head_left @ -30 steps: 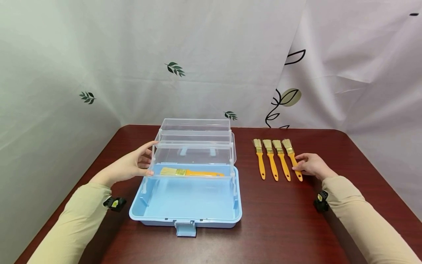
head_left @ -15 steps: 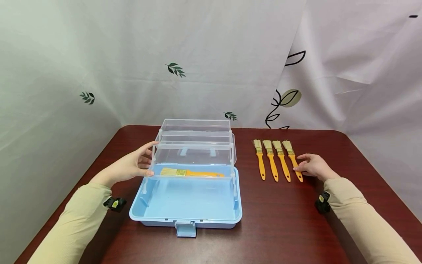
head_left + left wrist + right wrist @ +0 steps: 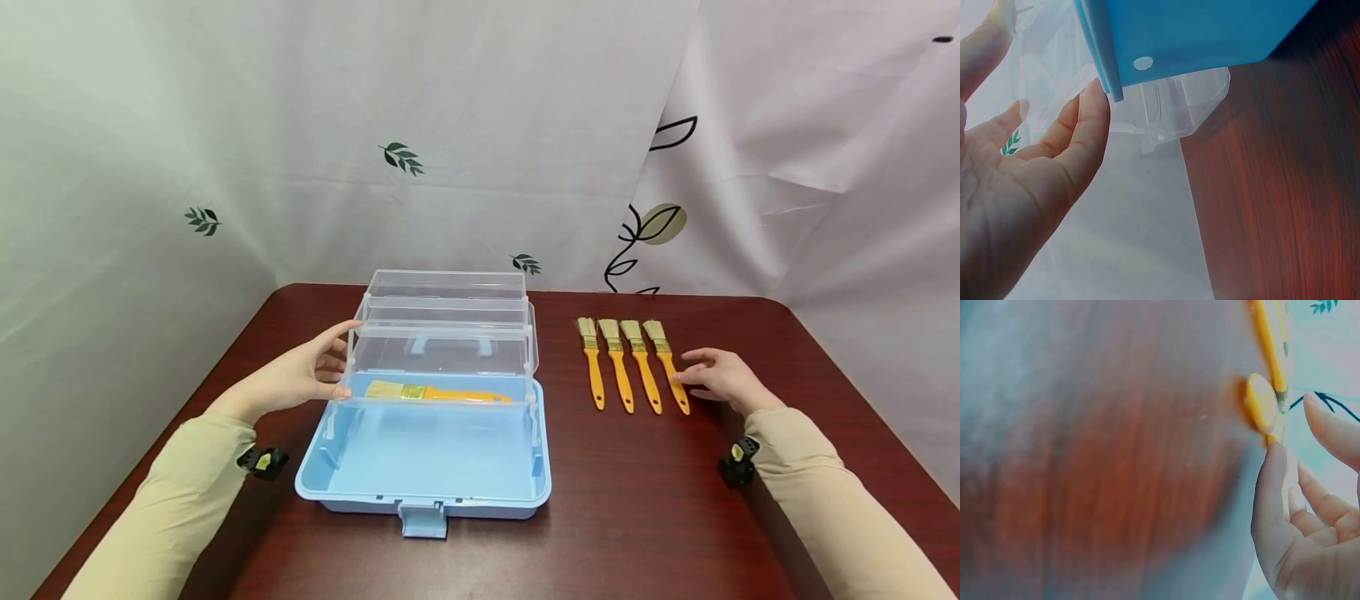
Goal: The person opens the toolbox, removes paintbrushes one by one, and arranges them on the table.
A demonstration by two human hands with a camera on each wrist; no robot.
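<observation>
An open toolbox with a light blue base (image 3: 423, 500) stands on the dark red table (image 3: 637, 500). Its clear fold-out trays (image 3: 442, 350) are raised at the back. One yellow-handled brush (image 3: 435, 392) lies in the lower clear tray. My left hand (image 3: 341, 360) rests with straight fingers against the left end of that tray. In the left wrist view its palm (image 3: 1054, 156) faces the blue box wall (image 3: 1191, 31). Several matching brushes lie in a row to the right. My right hand (image 3: 693, 371) lies beside the rightmost brush (image 3: 670, 367), fingers loose and holding nothing. The right wrist view shows its fingers (image 3: 1272, 500) just off the handle end (image 3: 1261, 403).
A white curtain with leaf prints (image 3: 401, 157) hangs behind and around the table. The blue latch (image 3: 423, 518) of the box points toward me at the front edge. Bare tabletop lies in front of the brushes and to the right of my right hand.
My right hand has slid slightly right, off the rightmost brush handle, and its fingers have spread a little. The left hand and the box have stayed put.
</observation>
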